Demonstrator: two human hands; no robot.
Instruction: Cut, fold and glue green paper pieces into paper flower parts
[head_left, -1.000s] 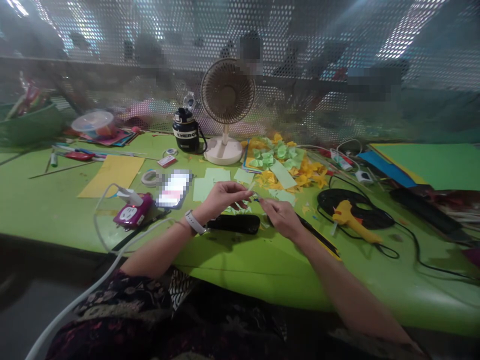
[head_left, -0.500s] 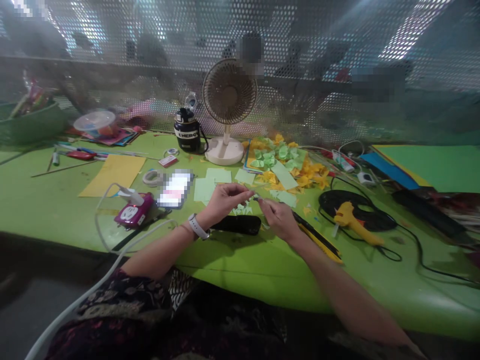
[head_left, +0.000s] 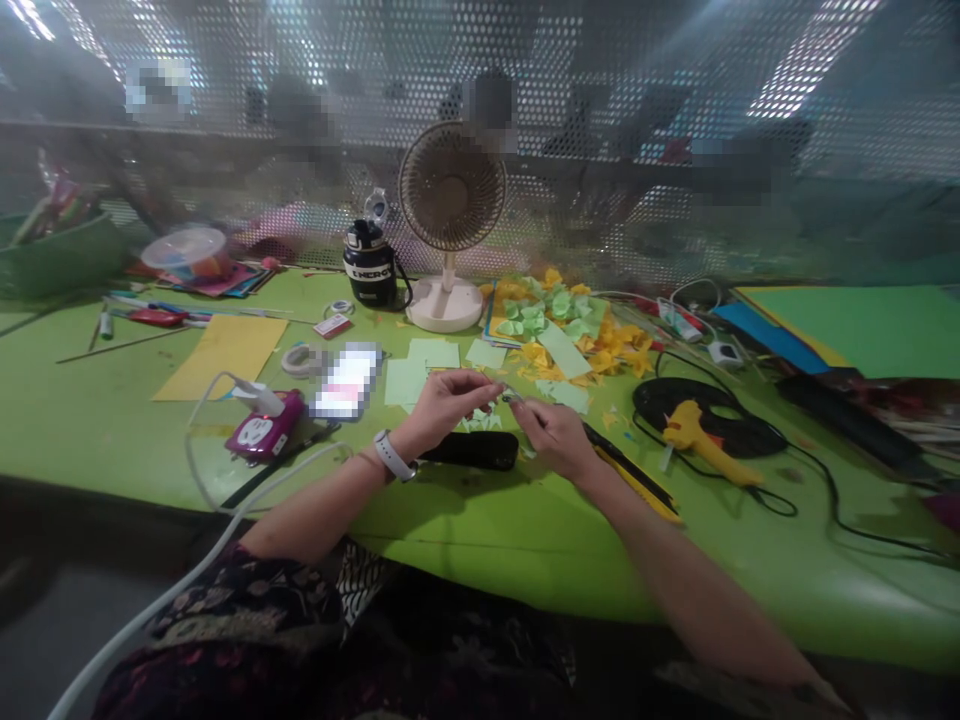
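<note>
Still, left hand (head_left: 448, 405) near right hand (head_left: 553, 438)

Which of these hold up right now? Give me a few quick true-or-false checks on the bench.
1. The left hand wears a white watch on its wrist. True.
2. A yellow glue gun lies to the right of the hands. True.
3. The fan stands left of the black bottle. False: it stands to the bottle's right.
4. The right hand holds scissors. False: its fingers pinch a small thin piece, too small to identify.
</note>
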